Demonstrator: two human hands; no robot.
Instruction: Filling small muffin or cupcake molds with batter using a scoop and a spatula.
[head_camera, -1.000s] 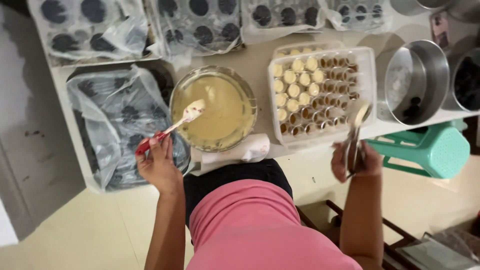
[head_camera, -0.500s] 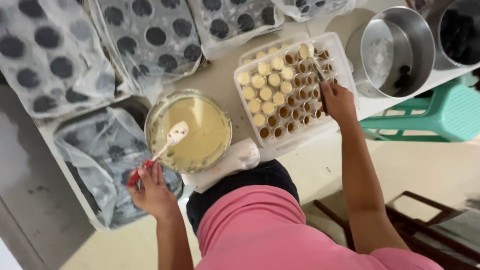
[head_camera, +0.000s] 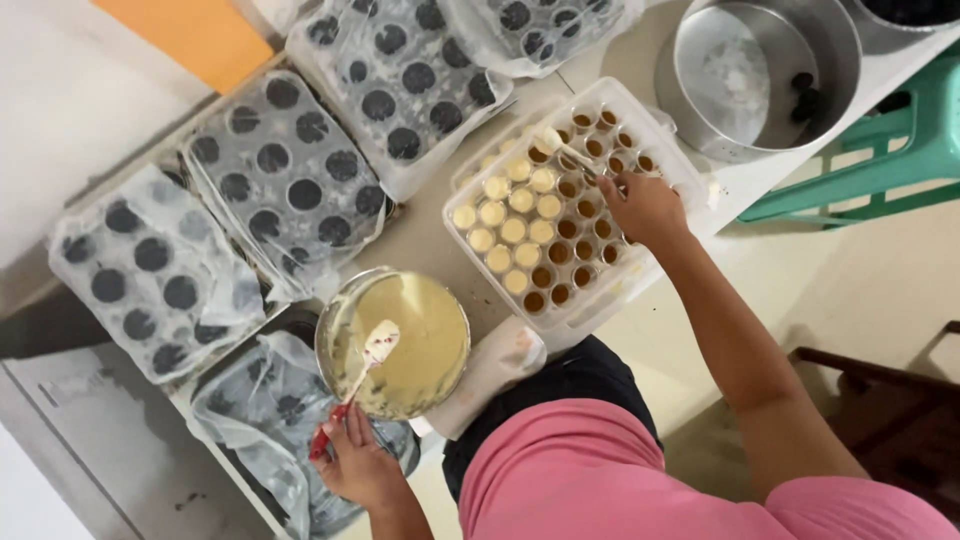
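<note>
Clear tray of small cups (head_camera: 668, 152) sits center-right on table, some filled w/ pale batter. Your right hand (head_camera: 645, 208) is clamped on a spoon (head_camera: 562, 153) over it. Left hand (head_camera: 357, 465) grips red-handled spatula (head_camera: 357, 375) resting in batter bowl (head_camera: 336, 338), just beside tray.

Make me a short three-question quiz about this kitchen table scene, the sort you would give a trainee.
1. True or false: the left hand holds a red-handled spatula whose blade rests in the bowl of pale batter.
2. Over what does the right hand work? A) the metal pot B) the white tray of small cups C) the covered trays of dark rounds
3. Which side of the white tray has cups already filled with pale batter: the side nearer the bowl or the side nearer the pot?

Key
1. True.
2. B; it holds a spoon there.
3. The side nearer the bowl.
</note>
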